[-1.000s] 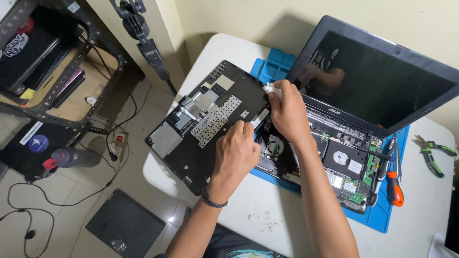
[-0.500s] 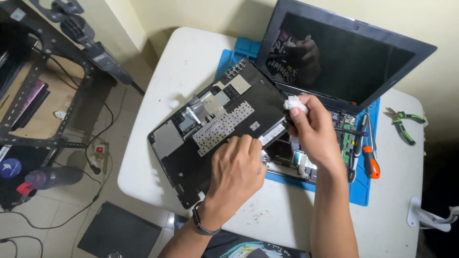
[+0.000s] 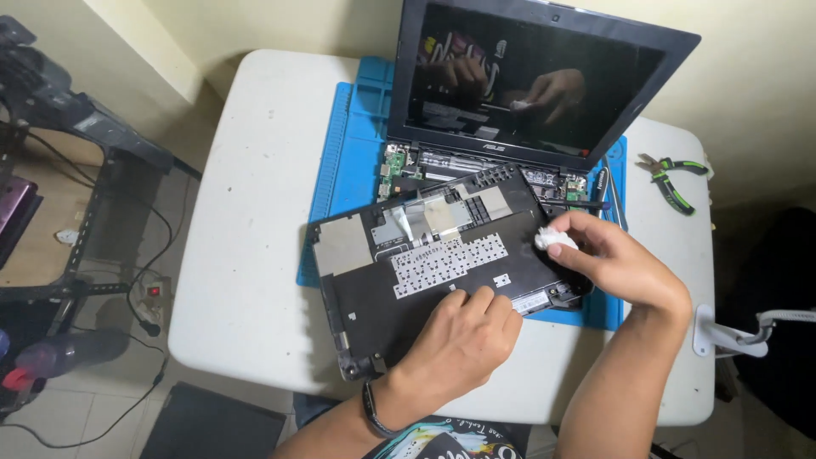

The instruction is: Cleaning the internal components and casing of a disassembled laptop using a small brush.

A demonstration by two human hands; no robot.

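Observation:
An opened black laptop (image 3: pixel 544 76) stands on a blue work mat (image 3: pixel 353 127), its screen up and its circuit boards bare. The removed black top cover (image 3: pixel 425 272) lies upside down over the laptop base, metal shielding and the keyboard back showing. My left hand (image 3: pixel 463 340) presses flat on the cover's near edge, a dark band around its wrist. My right hand (image 3: pixel 625 268) pinches a small white wad of tissue (image 3: pixel 554 239) at the cover's right edge.
The white table (image 3: pixel 255 255) carries green-handled pliers (image 3: pixel 671 178) at the right, and a screwdriver (image 3: pixel 599 189) lies by the laptop's right side. A dark metal rack (image 3: pixel 68 170) and cables stand on the floor at left. A white clamp arm (image 3: pixel 739 331) grips the table's right edge.
The cover has been laid down flatter over the laptop base. My right hand with the tissue moved to the cover's right edge, and my left hand slid along its near edge.

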